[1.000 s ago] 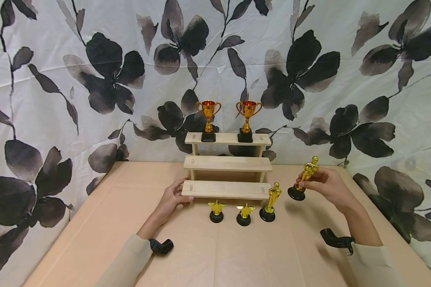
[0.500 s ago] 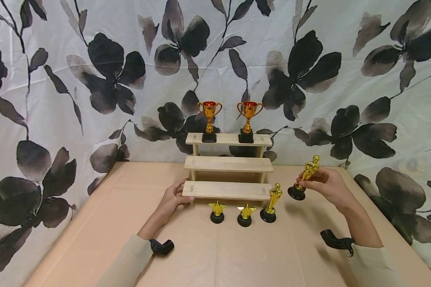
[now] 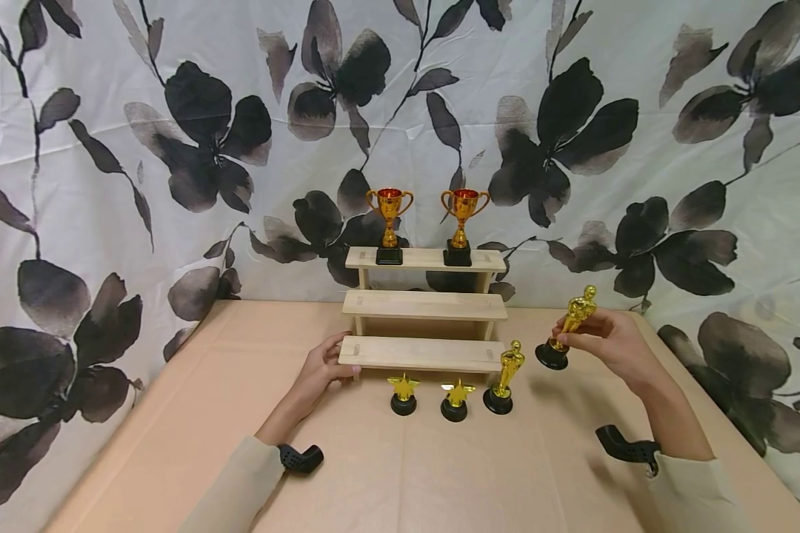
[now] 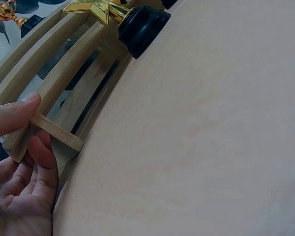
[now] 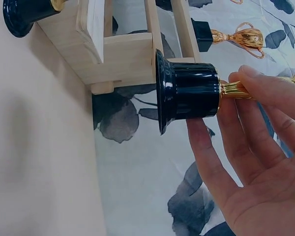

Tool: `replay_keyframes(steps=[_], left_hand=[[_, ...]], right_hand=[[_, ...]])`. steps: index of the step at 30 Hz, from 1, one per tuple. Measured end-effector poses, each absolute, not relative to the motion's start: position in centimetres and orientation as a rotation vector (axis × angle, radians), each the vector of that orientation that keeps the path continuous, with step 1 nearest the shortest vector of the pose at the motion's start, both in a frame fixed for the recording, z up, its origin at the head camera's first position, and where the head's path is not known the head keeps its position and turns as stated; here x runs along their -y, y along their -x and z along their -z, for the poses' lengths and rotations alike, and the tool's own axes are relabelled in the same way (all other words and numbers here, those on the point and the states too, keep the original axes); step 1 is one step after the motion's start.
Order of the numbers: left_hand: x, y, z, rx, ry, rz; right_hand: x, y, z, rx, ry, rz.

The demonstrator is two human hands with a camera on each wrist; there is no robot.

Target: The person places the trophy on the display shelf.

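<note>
My right hand [image 3: 610, 344] pinches a gold figure trophy [image 3: 578, 311] low on its body and holds it tilted above the table, right of the shelf. Its round black base [image 5: 189, 93] fills the middle of the right wrist view. My left hand [image 3: 318, 371] grips the left end of the lowest step of a three-step wooden shelf [image 3: 420, 354], thumb on top and fingers beneath, as the left wrist view shows. A second gold figure trophy [image 3: 510, 366] stands at the shelf's front right corner. Two gold star trophies [image 3: 403, 392] stand in front of the lowest step.
Two gold cup trophies [image 3: 390, 215] with black square bases stand on the top step. The middle step [image 3: 423, 304] lies between. A floral cloth [image 3: 240, 148] hangs behind the beige table [image 3: 440, 474]. Black devices [image 3: 300, 459] are strapped to both wrists.
My right hand has lifted the figure trophy very slightly in the last half second. My left hand stays on the shelf, and the other trophies keep their places.
</note>
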State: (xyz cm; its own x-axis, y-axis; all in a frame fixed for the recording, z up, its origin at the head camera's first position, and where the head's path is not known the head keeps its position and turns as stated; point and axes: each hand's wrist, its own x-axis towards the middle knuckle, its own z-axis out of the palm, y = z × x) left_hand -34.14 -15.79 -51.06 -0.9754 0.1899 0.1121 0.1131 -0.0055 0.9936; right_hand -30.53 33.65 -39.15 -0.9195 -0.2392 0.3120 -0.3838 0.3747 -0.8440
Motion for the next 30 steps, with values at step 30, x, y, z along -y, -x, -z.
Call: replay_keyframes(steps=[30], left_hand=[[15.9, 34.2, 51.3, -2.185, -0.351, -2.146]], right_hand=[[-30.2, 32.0, 32.6, 2.656, -0.507, -1.178]])
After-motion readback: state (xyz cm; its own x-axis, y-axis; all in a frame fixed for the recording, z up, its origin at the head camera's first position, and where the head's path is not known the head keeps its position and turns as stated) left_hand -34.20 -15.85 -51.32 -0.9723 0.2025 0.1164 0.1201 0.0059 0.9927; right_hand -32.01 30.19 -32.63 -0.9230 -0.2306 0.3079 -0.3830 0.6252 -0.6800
